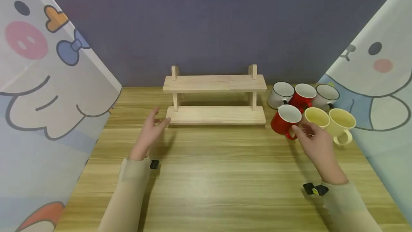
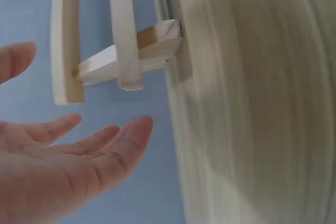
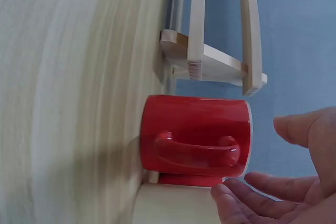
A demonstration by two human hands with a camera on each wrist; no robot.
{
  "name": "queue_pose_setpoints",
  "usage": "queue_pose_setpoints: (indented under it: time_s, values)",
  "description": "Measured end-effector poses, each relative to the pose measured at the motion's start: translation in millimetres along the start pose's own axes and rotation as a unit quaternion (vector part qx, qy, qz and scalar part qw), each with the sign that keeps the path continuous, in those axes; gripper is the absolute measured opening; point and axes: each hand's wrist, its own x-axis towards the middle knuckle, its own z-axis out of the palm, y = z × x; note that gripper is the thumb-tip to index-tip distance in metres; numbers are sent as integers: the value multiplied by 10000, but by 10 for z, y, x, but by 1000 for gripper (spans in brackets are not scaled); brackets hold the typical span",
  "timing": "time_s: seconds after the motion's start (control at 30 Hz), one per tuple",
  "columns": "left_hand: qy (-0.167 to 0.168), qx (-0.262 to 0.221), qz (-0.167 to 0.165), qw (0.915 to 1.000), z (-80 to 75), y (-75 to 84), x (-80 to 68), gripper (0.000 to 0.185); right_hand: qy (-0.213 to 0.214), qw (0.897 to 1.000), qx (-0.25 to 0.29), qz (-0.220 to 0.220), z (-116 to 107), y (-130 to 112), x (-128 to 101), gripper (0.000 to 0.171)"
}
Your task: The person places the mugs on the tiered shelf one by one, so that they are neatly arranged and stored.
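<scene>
Right hand spread, fingers at the red mug — likely rigid, glazed, slippery, breakable; grip the handle. Left hand spread, empty.

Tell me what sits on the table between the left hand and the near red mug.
In the head view, only the wooden shelf stands between the left hand and the near red mug, slightly behind their line.

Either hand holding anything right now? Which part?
Nothing held. Left hand is open over the table; right hand is open beside the near red mug, fingers not closed round it.
</scene>
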Motion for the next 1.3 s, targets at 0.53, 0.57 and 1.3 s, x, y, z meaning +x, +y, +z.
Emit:
queue_pose_setpoints:
  time_s: [0.53, 0.57, 1.3]
  values:
    - [-248, -749, -880, 9930, 22, -138, 436, 81, -743, 9965, 67, 367, 131, 245, 141, 52]
    - [-272, -812, -927, 9920, 32, -143, 455, 80, -741, 9965, 76, 375, 134, 258, 145, 52]
    - [-829, -1367, -1350, 9779, 44, -236, 603, 76, -1105, 9764, 1807, 432, 221, 333, 162, 48]
